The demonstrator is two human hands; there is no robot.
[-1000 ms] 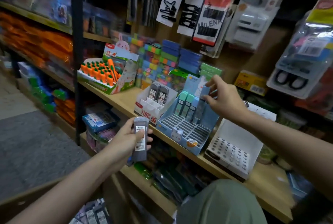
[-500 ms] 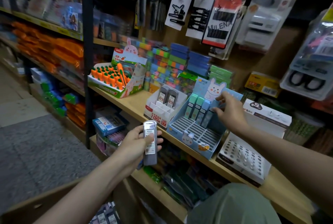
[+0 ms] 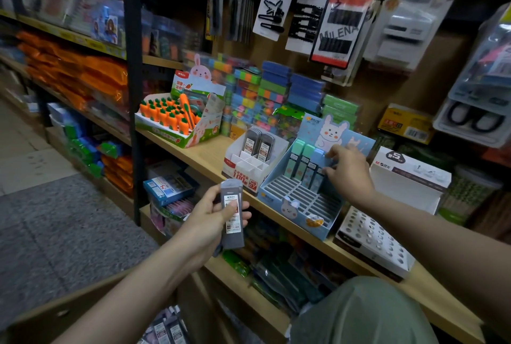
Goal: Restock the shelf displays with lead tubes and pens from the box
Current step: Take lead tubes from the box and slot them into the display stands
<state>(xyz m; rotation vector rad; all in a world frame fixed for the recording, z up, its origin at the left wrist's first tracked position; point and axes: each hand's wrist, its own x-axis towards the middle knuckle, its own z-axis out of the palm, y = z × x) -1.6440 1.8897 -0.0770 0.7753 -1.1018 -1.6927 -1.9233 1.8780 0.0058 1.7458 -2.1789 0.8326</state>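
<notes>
Head view: right hand (image 3: pixel 349 170) has dropped from display backing to pinch a pastel lead tube (image 3: pixel 318 175) in blue display (image 3: pixel 293 205) on shelf (image 3: pixel 204 155); left hand (image 3: pixel 206 223) still grips grey tube (image 3: pixel 232 215). Restocking underway, most slots unfilled.

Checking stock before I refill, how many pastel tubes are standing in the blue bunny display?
4 show, side by side in the back row of the blue display: two green, then two blue. The right hand touches the last; more may hide behind it.
</notes>
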